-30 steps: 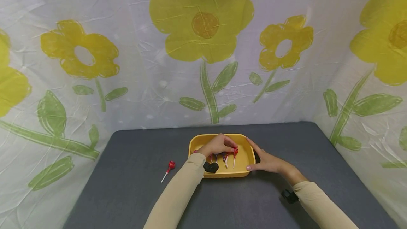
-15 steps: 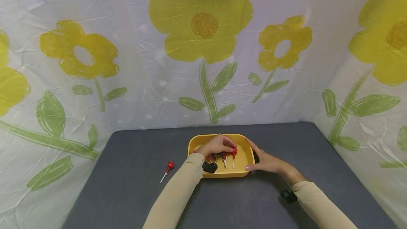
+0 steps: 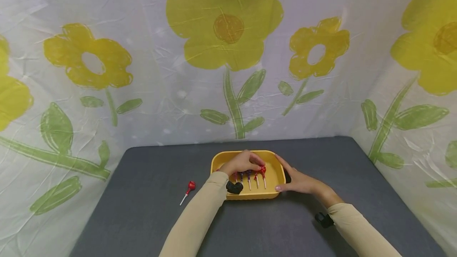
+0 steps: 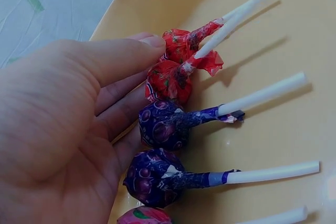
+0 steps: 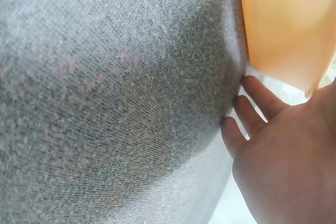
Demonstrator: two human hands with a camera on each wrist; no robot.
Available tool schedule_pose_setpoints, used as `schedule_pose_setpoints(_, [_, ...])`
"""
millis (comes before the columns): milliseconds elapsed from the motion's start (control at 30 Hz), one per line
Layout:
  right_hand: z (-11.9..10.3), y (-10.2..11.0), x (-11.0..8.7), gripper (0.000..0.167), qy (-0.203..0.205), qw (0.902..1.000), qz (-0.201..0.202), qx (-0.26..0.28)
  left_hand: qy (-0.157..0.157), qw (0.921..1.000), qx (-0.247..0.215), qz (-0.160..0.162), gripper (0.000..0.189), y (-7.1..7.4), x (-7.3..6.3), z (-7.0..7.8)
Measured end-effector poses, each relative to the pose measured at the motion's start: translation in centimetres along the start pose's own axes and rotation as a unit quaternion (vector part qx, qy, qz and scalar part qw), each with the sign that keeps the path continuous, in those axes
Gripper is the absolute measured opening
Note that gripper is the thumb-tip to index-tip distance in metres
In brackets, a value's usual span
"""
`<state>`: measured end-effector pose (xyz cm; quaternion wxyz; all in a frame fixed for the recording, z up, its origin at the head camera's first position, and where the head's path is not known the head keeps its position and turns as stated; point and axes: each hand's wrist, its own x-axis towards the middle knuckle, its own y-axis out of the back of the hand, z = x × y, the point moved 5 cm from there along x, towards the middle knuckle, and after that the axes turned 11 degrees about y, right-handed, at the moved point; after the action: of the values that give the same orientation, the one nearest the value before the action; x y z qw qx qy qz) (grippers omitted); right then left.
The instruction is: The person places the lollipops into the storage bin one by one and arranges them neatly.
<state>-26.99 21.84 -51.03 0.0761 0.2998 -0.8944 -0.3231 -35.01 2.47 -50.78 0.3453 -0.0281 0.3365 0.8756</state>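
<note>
My left hand [image 3: 242,161] reaches into a yellow plastic tub [image 3: 257,196]. Its thumb and fingers pinch the wrapped head of a red lollipop [image 4: 177,40] at the end of a row. Beside that one lie another red lollipop [image 4: 170,80], two purple ones, the nearer a purple lollipop [image 4: 155,177], and a pink lollipop [image 4: 144,216], sticks all pointing one way. The two red sticks overlap in the left wrist view. My right hand [image 3: 300,181] spans the tub's right end, thumb at the front corner, fingers extended along the outside.
A single red lollipop [image 3: 191,186] lies on the dark grey table [image 3: 153,177], left of the tub. Behind the table hangs a white cloth [image 3: 160,50] printed with yellow flowers.
The lollipop sticks at the right of the row, bunched and crossing before, now lie spread apart and more parallel. My left hand stays over the red heads; my right hand keeps its place.
</note>
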Motion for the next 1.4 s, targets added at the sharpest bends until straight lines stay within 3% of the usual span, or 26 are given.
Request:
schedule_pose_setpoints(600, [0.24, 0.06, -0.1, 0.113, 0.001, 0.9999, 0.004, -0.011, -0.007, 0.9999, 0.011, 0.001, 0.024, -0.16, 0.67, -0.12])
schedule_pose_setpoints(1400, [0.22, 0.05, -0.1, 0.111, -0.012, 0.9999, -0.002, -0.002, 0.003, 1.0, 0.001, 0.002, 0.025, 0.34, -0.04, 0.58])
